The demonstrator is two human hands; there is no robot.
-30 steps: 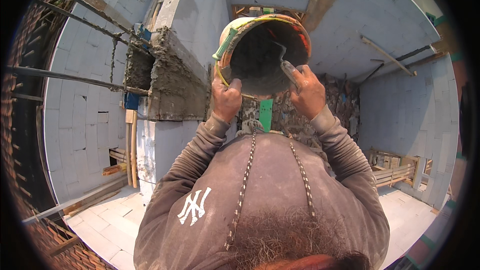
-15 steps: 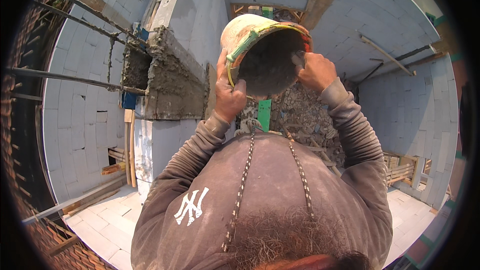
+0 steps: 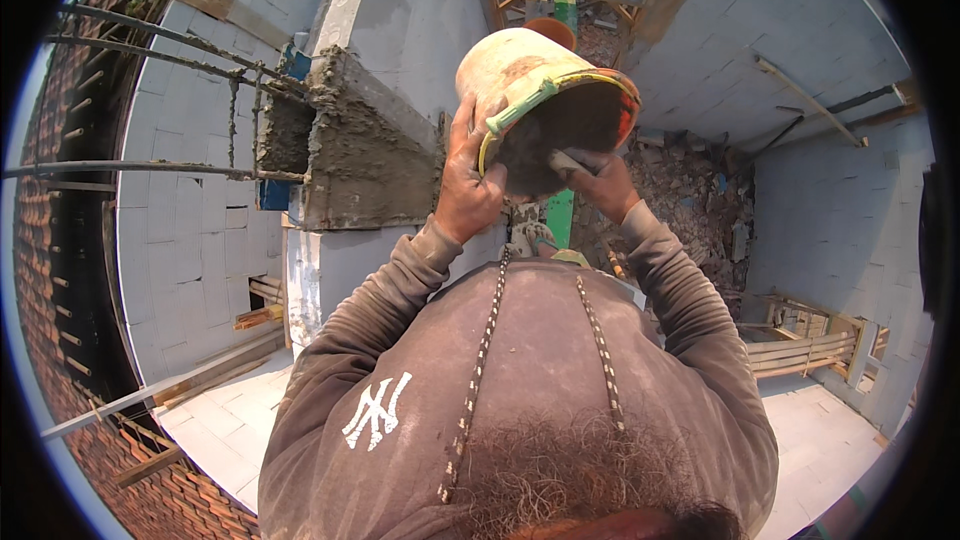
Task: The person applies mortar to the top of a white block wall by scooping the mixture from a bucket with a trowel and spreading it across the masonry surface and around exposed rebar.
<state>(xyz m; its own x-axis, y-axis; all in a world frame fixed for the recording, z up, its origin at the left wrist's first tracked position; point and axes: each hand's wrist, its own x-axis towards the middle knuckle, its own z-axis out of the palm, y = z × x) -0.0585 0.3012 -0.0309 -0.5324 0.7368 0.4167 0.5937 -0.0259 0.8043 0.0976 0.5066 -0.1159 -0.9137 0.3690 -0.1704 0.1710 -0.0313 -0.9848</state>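
Rebar [image 3: 130,170]: several bars, left, meeting rough concrete [image 3: 375,175].
Left hand [image 3: 470,180]: clasping the bucket's left side, thumb at the rim.
Bucket [image 3: 520,60]: centre, tilted, mouth toward the near side; green grip on its bail.
Right hand [image 3: 603,183]: closed around a tool handle [image 3: 566,161] at the mouth; remainder hidden.
Rubble [image 3: 690,190]: right of bucket.
Block wall [image 3: 835,200]: far right.

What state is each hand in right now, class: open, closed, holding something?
Left hand: closed on the bucket at its rim.
Right hand: closed around a tool handle, inside the bucket's mouth.
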